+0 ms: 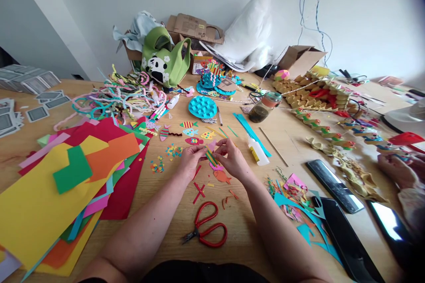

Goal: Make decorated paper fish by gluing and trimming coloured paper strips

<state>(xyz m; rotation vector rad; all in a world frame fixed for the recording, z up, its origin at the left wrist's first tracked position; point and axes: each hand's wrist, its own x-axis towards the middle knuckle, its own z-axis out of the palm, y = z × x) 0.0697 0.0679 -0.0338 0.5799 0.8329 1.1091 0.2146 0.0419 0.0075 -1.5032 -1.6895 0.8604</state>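
Observation:
Both of my hands meet over the middle of the wooden table [232, 221]. My left hand [191, 159] and my right hand [232, 155] pinch a small striped paper fish [211, 157] between their fingertips. Just below it lies an orange paper fish [222, 176] with a pink piece beside it. Several finished paper fish [194, 132] lie in a row beyond my hands. Red-handled scissors [207, 229] rest near the front edge, with red paper strips [199, 190] above them.
A stack of coloured paper sheets [66, 177] fills the left. Pipe cleaners [116, 97], a green panda bag [166, 59], a glue bottle [257, 150], a jar [264, 107], paper scraps [292, 194] and dark phones [334, 185] lie around. Another person's hand [396, 169] works at the right edge.

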